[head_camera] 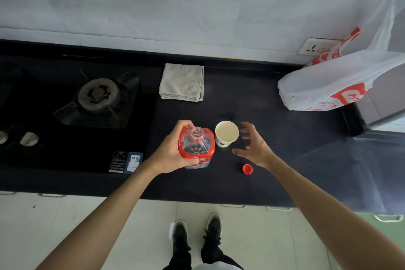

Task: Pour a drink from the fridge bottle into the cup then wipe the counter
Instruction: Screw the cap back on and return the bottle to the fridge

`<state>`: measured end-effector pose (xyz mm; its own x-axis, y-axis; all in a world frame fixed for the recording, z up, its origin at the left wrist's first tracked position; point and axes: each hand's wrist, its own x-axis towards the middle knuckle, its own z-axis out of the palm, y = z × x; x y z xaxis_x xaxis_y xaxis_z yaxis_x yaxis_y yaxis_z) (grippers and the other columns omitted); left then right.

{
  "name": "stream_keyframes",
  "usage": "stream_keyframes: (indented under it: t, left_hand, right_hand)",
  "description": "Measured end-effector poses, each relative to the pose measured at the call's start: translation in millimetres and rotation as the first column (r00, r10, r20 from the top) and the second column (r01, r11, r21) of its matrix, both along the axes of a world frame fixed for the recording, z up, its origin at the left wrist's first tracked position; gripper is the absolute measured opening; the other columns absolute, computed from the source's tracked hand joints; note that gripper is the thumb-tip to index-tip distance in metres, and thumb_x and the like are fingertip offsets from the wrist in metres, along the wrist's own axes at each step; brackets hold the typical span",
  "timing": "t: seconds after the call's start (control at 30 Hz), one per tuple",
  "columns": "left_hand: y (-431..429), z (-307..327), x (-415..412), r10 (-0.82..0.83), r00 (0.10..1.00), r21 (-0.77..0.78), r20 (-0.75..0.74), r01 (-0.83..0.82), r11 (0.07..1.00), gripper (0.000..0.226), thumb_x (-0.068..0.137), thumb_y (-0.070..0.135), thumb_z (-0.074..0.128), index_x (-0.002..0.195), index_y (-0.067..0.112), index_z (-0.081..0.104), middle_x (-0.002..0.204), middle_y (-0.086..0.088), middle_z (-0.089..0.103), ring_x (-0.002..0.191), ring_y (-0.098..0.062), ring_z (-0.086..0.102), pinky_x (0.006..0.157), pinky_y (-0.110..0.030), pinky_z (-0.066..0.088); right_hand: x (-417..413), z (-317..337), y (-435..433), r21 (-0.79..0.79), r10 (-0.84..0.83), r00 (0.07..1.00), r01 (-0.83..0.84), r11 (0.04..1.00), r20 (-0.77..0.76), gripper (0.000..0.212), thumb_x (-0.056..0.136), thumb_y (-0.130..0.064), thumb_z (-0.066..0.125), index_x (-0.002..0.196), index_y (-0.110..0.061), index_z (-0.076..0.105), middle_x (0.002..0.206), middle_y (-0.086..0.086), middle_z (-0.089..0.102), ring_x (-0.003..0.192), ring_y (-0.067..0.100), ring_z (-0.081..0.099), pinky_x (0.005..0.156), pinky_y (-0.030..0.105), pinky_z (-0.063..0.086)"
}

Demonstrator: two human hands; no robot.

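Observation:
A clear plastic bottle [196,147] with a red label stands upright and uncapped on the black counter [274,138]. My left hand [173,149] grips its left side. Just right of the bottle stands a white paper cup [226,133]. My right hand [254,144] hovers to the right of the cup with fingers spread, holding nothing. The bottle's red cap [247,169] lies on the counter below my right hand. A folded grey cloth [182,82] lies at the back of the counter, beyond the bottle.
A gas hob [98,96] with a burner and knobs [28,138] fills the counter's left part. A white plastic bag [341,81] with red print sits at the back right under a wall socket [315,47]. My shoes [197,237] stand on the tiled floor below.

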<state>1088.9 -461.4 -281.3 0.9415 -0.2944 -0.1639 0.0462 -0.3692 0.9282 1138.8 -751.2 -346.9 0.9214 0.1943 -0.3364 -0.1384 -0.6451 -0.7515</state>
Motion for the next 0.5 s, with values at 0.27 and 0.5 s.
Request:
stream_keyframes:
  t: [0.27, 0.5]
  left_hand:
    - [-0.3, -1.4, -1.3, -0.01, 1.0, -0.032, -0.011, 0.009, 0.999, 0.085, 0.067, 0.004, 0.09, 0.131, 0.021, 0.038, 0.125, 0.009, 0.051, 0.119, -0.002, 0.057, 0.082, -0.022, 0.058]
    - [0.4, -4.5, -2.7, -0.011, 1.0, -0.041, -0.001, 0.011, 0.999, 0.085, 0.067, 0.004, 0.09, 0.131, 0.022, 0.038, 0.126, 0.006, 0.051, 0.121, -0.008, 0.057, 0.083, -0.027, 0.06]
  right_hand:
    - [-36.1, 5.3, -24.8, -0.34, 0.11, 0.993, -0.115, 0.933, -0.034, 0.064, 0.081, -0.043, 0.079, 0.13, -0.023, 0.044, 0.114, -0.003, 0.048, 0.093, 0.014, 0.051, 0.08, 0.028, 0.044]
    - [-53.5, -6.6, -20.7, -0.458, 0.188, 0.981, -0.192, 0.868, -0.055, 0.059, 0.08, -0.047, 0.077, 0.125, -0.026, 0.045, 0.119, -0.005, 0.048, 0.099, 0.019, 0.056, 0.082, 0.034, 0.051]
